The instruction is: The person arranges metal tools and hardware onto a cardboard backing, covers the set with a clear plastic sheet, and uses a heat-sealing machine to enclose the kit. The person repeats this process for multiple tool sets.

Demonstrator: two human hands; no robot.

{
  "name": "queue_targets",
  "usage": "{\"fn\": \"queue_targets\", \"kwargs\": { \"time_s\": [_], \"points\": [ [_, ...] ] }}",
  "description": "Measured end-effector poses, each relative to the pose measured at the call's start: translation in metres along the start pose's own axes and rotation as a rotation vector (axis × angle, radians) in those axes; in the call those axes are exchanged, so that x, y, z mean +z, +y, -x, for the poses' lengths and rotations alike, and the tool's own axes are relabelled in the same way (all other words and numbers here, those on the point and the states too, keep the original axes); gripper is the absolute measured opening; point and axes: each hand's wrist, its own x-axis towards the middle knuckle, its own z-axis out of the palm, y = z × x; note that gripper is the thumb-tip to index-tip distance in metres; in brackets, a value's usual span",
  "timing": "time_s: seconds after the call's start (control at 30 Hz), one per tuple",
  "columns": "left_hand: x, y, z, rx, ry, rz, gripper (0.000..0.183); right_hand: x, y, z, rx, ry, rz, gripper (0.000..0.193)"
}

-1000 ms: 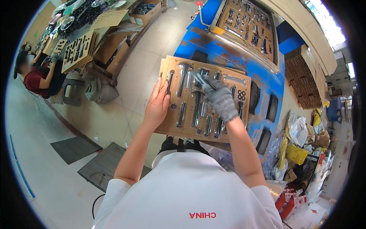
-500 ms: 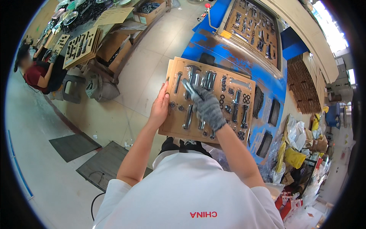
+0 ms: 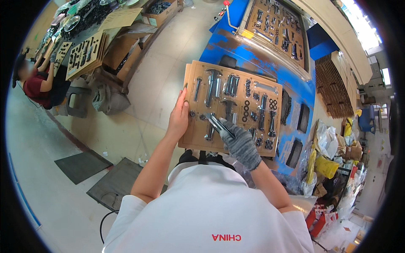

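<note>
A brown cardboard sheet (image 3: 195,137) carries black bolts, washers and other small hardware under clear film. At least one more sheet lies beneath it, its edge showing at the left. My bare left hand (image 3: 179,117) grips the left edge, with the fingers partly hidden. A grey knit glove covers my right hand (image 3: 241,145), which is closed around a slim silver tool that looks like a utility knife (image 3: 218,125). The tip of this knife is over the lower left of the sheet, beside a long bolt (image 3: 210,133); whether it touches the film I cannot tell.
A worn blue machine bed (image 3: 228,44) holds a framed sheet of similar parts (image 3: 276,31). Folded cardboard (image 3: 335,86) is stacked at the right, near yellow and clear bags (image 3: 325,166). At the far left a person (image 3: 38,86) sits beside a cluttered table with more sheets (image 3: 86,57).
My right hand has moved down toward me with the knife, uncovering parts in the middle of the sheet. My left hand stays on the left edge.
</note>
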Motion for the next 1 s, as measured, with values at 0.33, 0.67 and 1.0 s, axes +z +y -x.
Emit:
{"fn": "queue_targets", "kwargs": {
  "time_s": [0.33, 0.67, 1.0],
  "points": [
    [0.000, 0.001, 0.000, -0.037, -0.019, -0.024, 0.051, -0.016, 0.006, 0.039, 0.052, -0.066, -0.038, 0.040],
    [-0.001, 0.010, -0.001, -0.057, -0.047, -0.021, 0.051, 0.003, -0.054, 0.012, 0.027, 0.008, 0.692, 0.043],
    [-0.013, 0.051, -0.078, 0.379, 0.115, -0.497, 0.045, -0.026, 0.020, 0.075, 0.145, 0.229, 0.193, 0.042]
  ]
}}
